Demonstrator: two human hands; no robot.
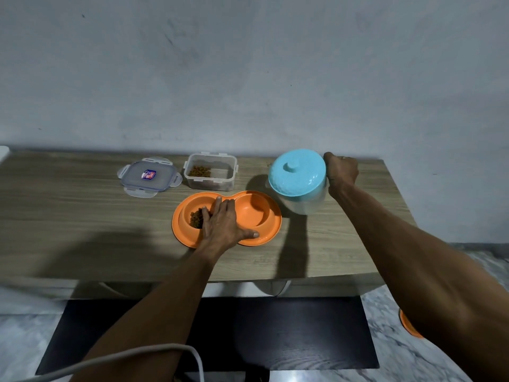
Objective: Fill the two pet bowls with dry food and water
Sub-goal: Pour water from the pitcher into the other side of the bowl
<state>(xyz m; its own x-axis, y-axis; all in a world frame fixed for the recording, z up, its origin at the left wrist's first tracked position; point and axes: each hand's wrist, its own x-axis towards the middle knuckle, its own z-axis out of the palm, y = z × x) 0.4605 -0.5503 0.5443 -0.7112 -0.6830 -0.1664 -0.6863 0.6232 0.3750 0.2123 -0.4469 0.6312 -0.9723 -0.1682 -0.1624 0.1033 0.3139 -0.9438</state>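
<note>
An orange double pet bowl (264, 235) lies on the wooden table (82, 216). Its left well holds brown dry food (196, 217); its right well (252, 210) looks empty. My left hand (220, 224) rests flat across the middle of the double bowl, fingers straight, thumb on the front rim. A water jug with a blue lid (297, 175) hangs tilted just right of the bowl, and my right hand (341, 172) grips it on its far right side. A clear food container (210, 172) with some kibble stands open behind the bowl.
The container's clear lid (148, 176) lies flat to the left of it. A grey wall rises right behind the table. A white cable (154, 351) crosses the lower left, and an orange object (410, 326) sits on the floor at right.
</note>
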